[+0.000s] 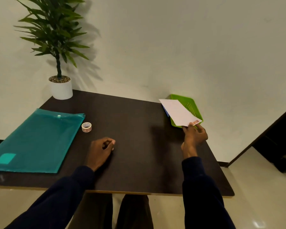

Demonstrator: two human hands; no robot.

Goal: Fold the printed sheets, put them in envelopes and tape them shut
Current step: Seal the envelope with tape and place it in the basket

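My right hand pinches the near corner of a white envelope and holds it over the green tray at the table's far right. The envelope carries a small red mark by my fingers, and a blue edge shows under its left side. My left hand rests on the dark table as a loose fist with nothing in it. A small roll of tape stands left of that hand. A teal plastic document folder lies flat at the left, snapped closed.
A potted plant in a white pot stands on the far left corner against the wall. The table's right edge drops to a pale floor, with a dark doorway beyond. My legs show under the near edge.
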